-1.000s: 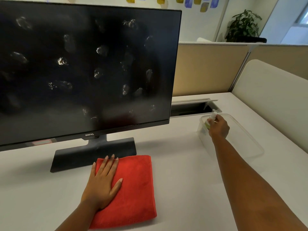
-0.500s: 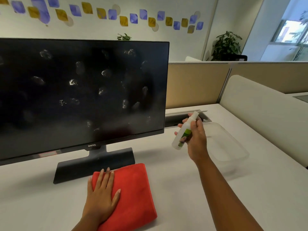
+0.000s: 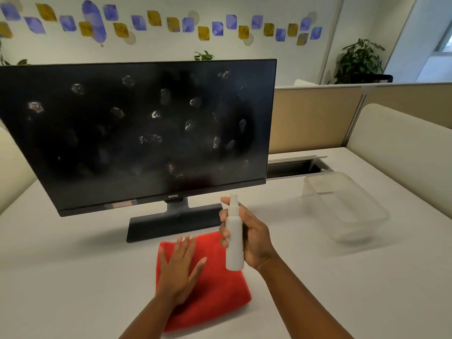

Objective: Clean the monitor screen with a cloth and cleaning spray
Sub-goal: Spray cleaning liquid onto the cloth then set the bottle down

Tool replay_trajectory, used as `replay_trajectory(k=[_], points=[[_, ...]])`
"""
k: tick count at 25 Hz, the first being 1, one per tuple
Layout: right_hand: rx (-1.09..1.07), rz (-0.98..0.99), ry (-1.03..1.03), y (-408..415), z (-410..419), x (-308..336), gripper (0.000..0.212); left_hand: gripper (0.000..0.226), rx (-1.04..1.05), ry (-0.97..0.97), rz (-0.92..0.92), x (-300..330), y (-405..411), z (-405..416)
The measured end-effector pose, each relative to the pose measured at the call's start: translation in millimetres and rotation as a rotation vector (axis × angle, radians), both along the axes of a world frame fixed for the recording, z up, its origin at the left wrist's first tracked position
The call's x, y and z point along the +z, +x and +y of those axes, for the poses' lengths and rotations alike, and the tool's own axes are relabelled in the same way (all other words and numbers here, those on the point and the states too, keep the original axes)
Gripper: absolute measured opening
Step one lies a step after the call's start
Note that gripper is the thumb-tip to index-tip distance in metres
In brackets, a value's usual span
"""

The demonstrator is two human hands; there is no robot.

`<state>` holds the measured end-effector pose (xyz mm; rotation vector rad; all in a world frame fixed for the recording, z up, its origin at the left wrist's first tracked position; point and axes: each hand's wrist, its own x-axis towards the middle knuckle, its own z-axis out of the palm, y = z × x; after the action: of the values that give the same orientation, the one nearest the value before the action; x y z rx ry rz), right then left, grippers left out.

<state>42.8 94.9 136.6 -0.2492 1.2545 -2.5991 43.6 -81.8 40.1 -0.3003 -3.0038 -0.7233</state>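
Since the earlier frame, the right hand (image 3: 254, 237) has carried the small white plastic spray bottle (image 3: 234, 237) from beside the clear plastic container (image 3: 347, 211) to a position above the right part of the folded red microfibre cloth (image 3: 215, 285), in front of the monitor's dark stand base (image 3: 176, 222). Fingers and thumb are wrapped round the bottle body; the bottle is held upright, nozzle uppermost, just below the monitor's lower bezel. The left hand (image 3: 179, 267) lies flat on the cloth, fingers straight and slightly spread, palm down, as it did before. The cloth lies on the white desk (image 3: 73, 277), its far edge just beside the stand base. The black flat-panel monitor screen (image 3: 146, 133) stands upright on the desk and carries many pale smudges scattered across its surface. The container stands open on the desk to the right, well apart from both hands. Beige partition panels (image 3: 315, 121) rise behind the desk.
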Motion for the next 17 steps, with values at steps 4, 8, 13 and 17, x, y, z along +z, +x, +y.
replay_trajectory(k=[4,8,13,17], points=[[-0.109,0.014,0.135,-1,-10,-8,0.034,0.081,-0.070,0.401,-0.178,30,17,22],[-0.172,0.034,0.255,6,-21,-12,0.035,0.063,-0.034,0.702,-0.252,37,26,34],[-0.144,0.056,0.503,14,-33,-6,0.027,0.017,-0.054,0.853,-0.374,60,36,31],[-0.020,0.087,0.534,16,-33,-6,0.031,0.013,-0.058,0.907,-0.436,61,39,23]])
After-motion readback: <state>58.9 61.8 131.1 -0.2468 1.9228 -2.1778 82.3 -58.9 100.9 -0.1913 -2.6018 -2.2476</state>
